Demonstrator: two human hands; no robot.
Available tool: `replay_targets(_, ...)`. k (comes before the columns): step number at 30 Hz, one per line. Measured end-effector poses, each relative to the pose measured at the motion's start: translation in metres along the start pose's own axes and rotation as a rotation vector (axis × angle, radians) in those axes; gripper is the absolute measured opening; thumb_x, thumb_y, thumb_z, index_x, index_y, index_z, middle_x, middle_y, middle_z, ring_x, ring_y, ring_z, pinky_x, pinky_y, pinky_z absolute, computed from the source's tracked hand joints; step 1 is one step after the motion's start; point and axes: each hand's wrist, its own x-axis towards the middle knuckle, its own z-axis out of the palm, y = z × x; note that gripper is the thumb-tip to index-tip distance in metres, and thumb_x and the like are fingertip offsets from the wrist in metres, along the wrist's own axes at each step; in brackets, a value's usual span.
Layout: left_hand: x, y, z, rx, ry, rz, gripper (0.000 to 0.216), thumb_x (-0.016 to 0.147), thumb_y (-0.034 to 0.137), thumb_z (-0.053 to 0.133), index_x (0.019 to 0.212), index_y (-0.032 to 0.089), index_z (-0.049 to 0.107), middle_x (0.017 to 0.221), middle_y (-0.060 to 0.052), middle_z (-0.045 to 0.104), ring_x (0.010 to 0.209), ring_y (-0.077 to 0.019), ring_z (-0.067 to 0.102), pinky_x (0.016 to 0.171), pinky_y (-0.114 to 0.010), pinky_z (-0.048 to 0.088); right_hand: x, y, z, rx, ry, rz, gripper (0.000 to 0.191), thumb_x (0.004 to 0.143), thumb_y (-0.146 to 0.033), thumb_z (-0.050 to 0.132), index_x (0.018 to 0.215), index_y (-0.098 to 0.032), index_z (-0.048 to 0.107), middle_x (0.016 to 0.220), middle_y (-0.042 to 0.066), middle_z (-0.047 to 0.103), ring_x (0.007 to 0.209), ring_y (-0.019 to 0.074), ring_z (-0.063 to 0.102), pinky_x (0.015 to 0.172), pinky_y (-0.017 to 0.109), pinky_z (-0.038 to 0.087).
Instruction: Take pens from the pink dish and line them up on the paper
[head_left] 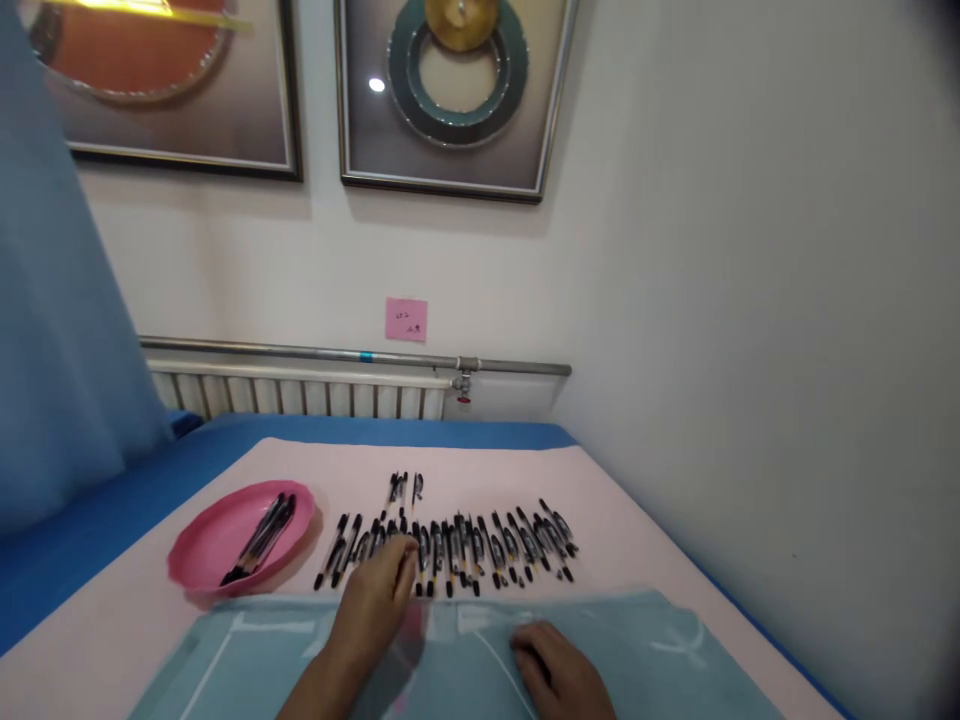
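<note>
A long row of black-capped pens [450,550] with clear barrels lies on the pale pink sheet. My left hand [380,590] reaches over the row's left half, its fingers closed in a pinch; whatever is between the fingertips is hidden. Nearer to me and to the right, my right hand [559,668] rests loosely curled over a light blue cloth [262,660], with nothing visible in it. Behind the row lies a small group of pens [398,492]. On the left, a pink oval plate [196,545] holds a bundle of pens [262,538].
The pink sheet [615,520] covers a blue surface [337,430] beside the white wall [750,350]. A blue curtain [67,330] hangs at the left. At the back are a radiator [300,392], a metal pipe [300,351] and a pink note [406,319].
</note>
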Motion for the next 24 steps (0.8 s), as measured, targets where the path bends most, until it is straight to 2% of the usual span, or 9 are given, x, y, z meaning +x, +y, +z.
replay_targets(3,-0.012,0.024,0.001,-0.025,-0.122,0.058,0.022,0.087,0.028,0.033,0.092,0.022,0.054,0.079,-0.002,0.066,0.074,-0.0162,0.062,0.066,-0.026,0.043,0.004,-0.004,-0.003,0.019,0.009,0.065,0.021,0.078,-0.024,0.040,0.071,-0.019,0.059,0.075,0.003,0.064,0.072,0.0163,0.059,0.067,0.025,0.043)
replay_targets(7,-0.020,0.058,-0.004,-0.035,-0.190,0.119,0.022,0.086,0.029,0.036,0.094,0.022,0.054,0.082,-0.002,0.066,0.076,-0.0164,0.061,0.067,-0.026,0.042,0.014,-0.001,-0.015,-0.003,0.024,0.118,0.022,0.075,-0.021,0.041,0.071,-0.017,0.061,0.067,0.001,0.064,0.065,0.0137,0.058,0.060,0.021,0.042)
replay_targets(10,-0.022,0.084,-0.011,-0.020,-0.231,0.138,0.022,0.086,0.030,0.036,0.093,0.022,0.055,0.078,-0.001,0.065,0.071,-0.0156,0.060,0.065,-0.025,0.041,0.023,0.015,-0.037,-0.128,0.099,0.175,0.025,0.077,-0.021,0.040,0.078,-0.017,0.064,0.073,0.001,0.066,0.070,0.0123,0.059,0.063,0.020,0.042)
replay_targets(14,-0.027,0.121,-0.015,-0.047,-0.306,0.187,0.024,0.086,0.033,0.038,0.099,0.022,0.055,0.084,-0.002,0.065,0.075,-0.0159,0.059,0.066,-0.026,0.042,0.034,0.051,-0.073,-0.297,0.211,0.310,0.026,0.081,-0.016,0.039,0.091,-0.014,0.063,0.092,0.008,0.065,0.087,0.0156,0.058,0.076,0.024,0.042)
replay_targets(18,-0.037,0.156,-0.002,-0.038,-0.434,0.416,0.026,0.085,0.033,0.040,0.104,0.022,0.055,0.094,-0.004,0.064,0.086,-0.0171,0.057,0.076,-0.029,0.043,0.036,0.083,-0.090,-0.467,0.224,0.450,0.021,0.085,-0.018,0.046,0.099,-0.009,0.060,0.101,0.014,0.060,0.092,0.0193,0.057,0.080,0.032,0.044)
replay_targets(20,-0.045,0.169,0.008,0.005,-0.509,0.521,0.025,0.085,0.032,0.041,0.100,0.022,0.057,0.094,-0.004,0.064,0.087,-0.0185,0.057,0.078,-0.031,0.043,0.035,0.092,-0.090,-0.543,0.195,0.481,0.029,0.086,-0.029,0.050,0.111,-0.015,0.053,0.112,0.009,0.055,0.094,0.0188,0.056,0.079,0.038,0.048)
replay_targets(24,-0.064,0.187,0.022,0.106,-0.619,0.620,0.023,0.085,0.026,0.040,0.094,0.023,0.061,0.087,-0.004,0.064,0.083,-0.0212,0.058,0.074,-0.035,0.045,0.037,0.099,-0.082,-0.662,0.113,0.475,0.030,0.086,-0.030,0.049,0.113,-0.016,0.051,0.113,0.008,0.054,0.095,0.0190,0.056,0.079,0.039,0.048)
